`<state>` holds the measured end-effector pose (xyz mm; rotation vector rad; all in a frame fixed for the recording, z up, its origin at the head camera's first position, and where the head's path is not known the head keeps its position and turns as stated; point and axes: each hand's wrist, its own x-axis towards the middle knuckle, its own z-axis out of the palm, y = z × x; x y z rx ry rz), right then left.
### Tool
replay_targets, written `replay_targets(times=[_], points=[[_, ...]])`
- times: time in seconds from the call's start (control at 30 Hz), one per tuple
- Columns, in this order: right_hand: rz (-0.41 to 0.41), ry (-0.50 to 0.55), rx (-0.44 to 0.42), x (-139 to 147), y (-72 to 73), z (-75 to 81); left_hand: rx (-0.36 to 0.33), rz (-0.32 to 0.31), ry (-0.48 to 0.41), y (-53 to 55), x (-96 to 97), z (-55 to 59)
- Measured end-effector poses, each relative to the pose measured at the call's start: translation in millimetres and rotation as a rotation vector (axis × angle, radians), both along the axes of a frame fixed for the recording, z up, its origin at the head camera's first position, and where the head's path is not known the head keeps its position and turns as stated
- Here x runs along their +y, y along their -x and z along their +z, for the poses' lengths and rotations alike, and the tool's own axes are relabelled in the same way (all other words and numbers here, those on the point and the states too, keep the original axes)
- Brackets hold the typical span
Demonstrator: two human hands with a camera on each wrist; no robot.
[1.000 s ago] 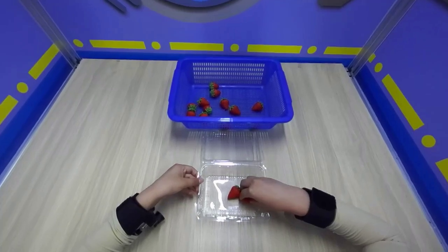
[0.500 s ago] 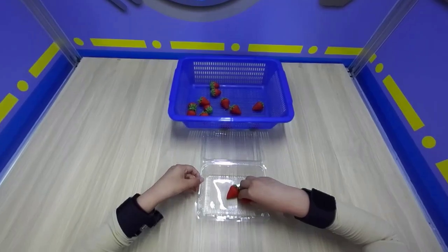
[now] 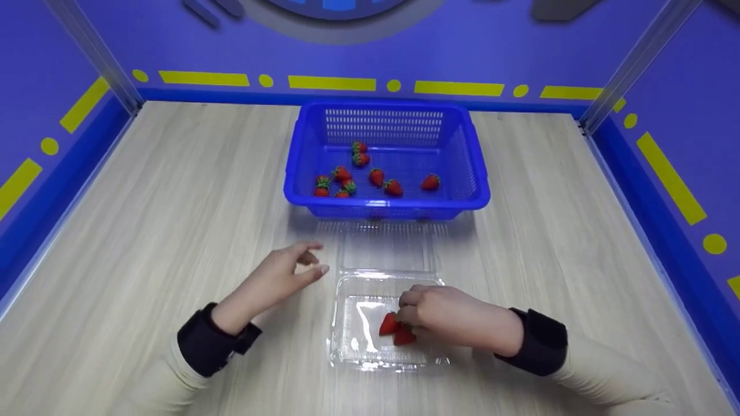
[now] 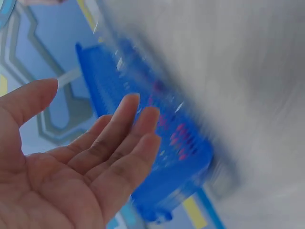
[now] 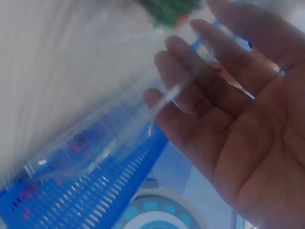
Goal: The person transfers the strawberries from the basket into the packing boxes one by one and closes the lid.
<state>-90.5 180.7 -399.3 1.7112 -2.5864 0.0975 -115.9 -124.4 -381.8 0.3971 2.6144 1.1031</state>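
Two red strawberries, one [image 3: 388, 325] slightly behind the other [image 3: 404, 335], lie in the base of a clear plastic clamshell box [image 3: 335, 315]. Over the box's right side is my right hand [image 3: 457, 316], its fingertips just beside the strawberries. In the right wrist view its fingers [image 5: 190, 126] are loosely bent with nothing between them, and a strawberry's green leaves [image 5: 169, 10] show near the fingertips. My left hand [image 3: 277, 277] hovers left of the box, thumb and fingers spread apart. The left wrist view shows its bare palm [image 4: 57, 191].
Behind the box stands a blue plastic basket [image 3: 387, 203] with several strawberries [image 3: 393, 187] inside. The clamshell's open lid [image 3: 387, 251] lies flat toward the basket. Blue walls [image 3: 520, 46] with yellow marks border the wooden table [image 3: 202, 190].
My left hand has left the box's left edge, moving up and left, and its fingers have spread. My right fingers have come off the strawberries, so the second one shows more fully.
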Motion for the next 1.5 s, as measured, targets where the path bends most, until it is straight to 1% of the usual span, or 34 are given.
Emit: replay_targets(times=[0.13, 0.27, 0.37, 0.43, 0.53, 0.6, 0.67, 0.77, 0.87, 0.97, 1.07, 1.17, 1.27, 1.3, 1.4, 1.47, 1.5], points=[[-0.026, 0.066, -0.022, 0, 14.8, 13.3, 0.062, 0.01, -0.021, 21.2, -6.5, 21.9], [-0.09, 0.148, -0.072, 2, 30.0, 32.6, 0.072, 0.047, -0.056, 42.1, -12.1, 46.0], [-0.128, 0.213, -0.08, 7, 45.0, 49.2, 0.069, 0.082, -0.069, 57.1, -13.9, 62.2], [-0.158, 0.247, -0.055, 12, 56.6, 63.0, 0.08, 0.102, -0.073, 67.0, -13.5, 69.3], [-0.203, 0.279, -0.053, 19, 75.0, 86.3, 0.086, 0.131, -0.065, 83.0, -11.5, 71.4], [-0.249, 0.274, -0.067, 21, 88.0, 101.1, 0.085, 0.153, -0.042, 94.2, -10.3, 68.6], [-0.292, 0.244, -0.106, 19, 104.4, 113.3, 0.081, 0.179, 0.004, 106.9, -11.1, 64.1], [-0.361, 0.183, -0.165, 14, 134.8, 127.2, 0.072, 0.222, 0.081, 127.0, -14.6, 56.8], [-0.443, 0.121, -0.235, 9, 168.7, 135.4, 0.045, 0.25, 0.138, 146.1, -17.2, 49.9], [-0.55, 0.058, -0.328, 4, 200.8, 135.3, 0.001, 0.259, 0.186, 160.8, -17.8, 45.8], [-0.641, -0.028, -0.405, -2, 227.1, 124.4, -0.042, 0.268, 0.218, 169.7, -17.3, 41.7], [-0.714, -0.103, -0.455, -9, 245.0, 109.6, -0.102, 0.294, 0.175, 174.3, -17.6, 39.7], [-0.769, -0.148, -0.496, -13, 255.1, 98.1, -0.169, 0.332, 0.084, 178.1, -18.2, 38.9], [-0.783, -0.166, -0.512, -13, 257.0, 95.3, -0.187, 0.346, 0.046, 179.8, -17.9, 38.2], [-0.825, -0.237, -0.548, -9, 259.7, 88.0, -0.221, 0.376, -0.028, 184.6, -14.1, 35.3], [-0.848, -0.28, -0.573, -9, 260.3, 82.2, -0.242, 0.394, -0.053, 186.2, -14.9, 35.8], [-0.861, -0.297, -0.586, -8, 260.3, 78.9, -0.247, 0.401, -0.05, 186.8, -15.0, 35.5]])
